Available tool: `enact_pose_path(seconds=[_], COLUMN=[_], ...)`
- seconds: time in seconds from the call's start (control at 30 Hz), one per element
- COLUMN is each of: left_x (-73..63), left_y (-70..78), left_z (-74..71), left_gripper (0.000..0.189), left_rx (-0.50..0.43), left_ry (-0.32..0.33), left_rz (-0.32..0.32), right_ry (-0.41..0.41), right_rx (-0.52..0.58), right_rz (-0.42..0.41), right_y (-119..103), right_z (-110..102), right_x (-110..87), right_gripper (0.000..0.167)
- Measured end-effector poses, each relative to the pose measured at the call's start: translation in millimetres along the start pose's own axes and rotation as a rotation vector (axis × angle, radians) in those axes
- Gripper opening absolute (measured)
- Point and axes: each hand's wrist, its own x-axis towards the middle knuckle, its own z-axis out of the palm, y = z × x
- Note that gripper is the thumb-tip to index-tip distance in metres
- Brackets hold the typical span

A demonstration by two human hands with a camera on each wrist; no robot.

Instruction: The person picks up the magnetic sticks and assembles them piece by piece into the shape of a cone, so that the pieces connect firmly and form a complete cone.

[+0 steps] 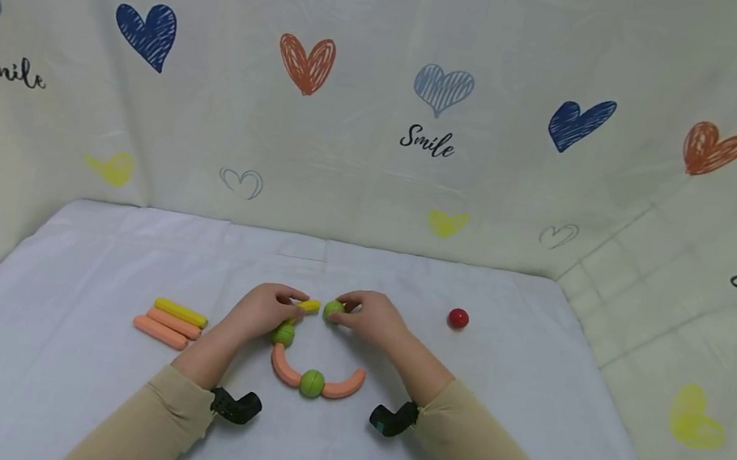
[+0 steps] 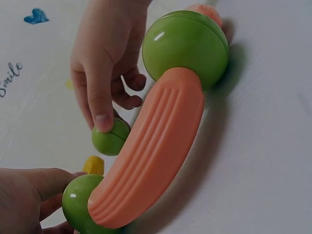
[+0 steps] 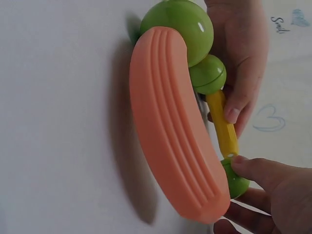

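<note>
My left hand (image 1: 261,311) grips a yellow bar (image 3: 222,124) between thumb and fingers. One end of the bar meets a green ball (image 1: 283,334). Across a small gap from its other end, my right hand (image 1: 373,318) pinches another green ball (image 1: 333,309). From the first ball, a curved orange piece (image 1: 283,367) leads to a third green ball (image 1: 312,384), then to a second curved orange piece (image 1: 345,385) with a free right end. Together they form an open ring on the table. In the left wrist view, a ribbed orange piece (image 2: 151,146) partly covers the work.
Left of the hands lie a yellow stick (image 1: 180,312) and two orange sticks (image 1: 161,332). A red ball (image 1: 459,318) sits toward the right back. White cloth covers the table (image 1: 447,458); a heart-printed curtain (image 1: 351,161) hangs behind. Both wrists carry black devices (image 1: 236,406).
</note>
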Motion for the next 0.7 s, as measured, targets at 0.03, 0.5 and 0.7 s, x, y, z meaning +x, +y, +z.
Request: enact_pose_path(seconds=[0.03, 0.5, 0.7], left_x=[0.1, -0.1, -0.5], left_y=[-0.2, 0.6, 1.1], left_z=[0.1, -0.2, -1.4], left_gripper=[0.031, 0.03, 0.031], left_rx=[-0.001, 0.004, -0.007], left_ry=[0.001, 0.004, 0.0], left_rz=[0.002, 0.008, -0.006], right_ry=[0.002, 0.025, 0.064], right_rx=[0.004, 0.016, 0.018], right_rz=[-0.001, -0.018, -0.02], right_y=[-0.5, -2.1, -0.7], right_z=[0.6, -0.1, -7.1], right_x=[0.1, -2.4, -7.4], right_gripper=[0.041, 0.049, 0.043])
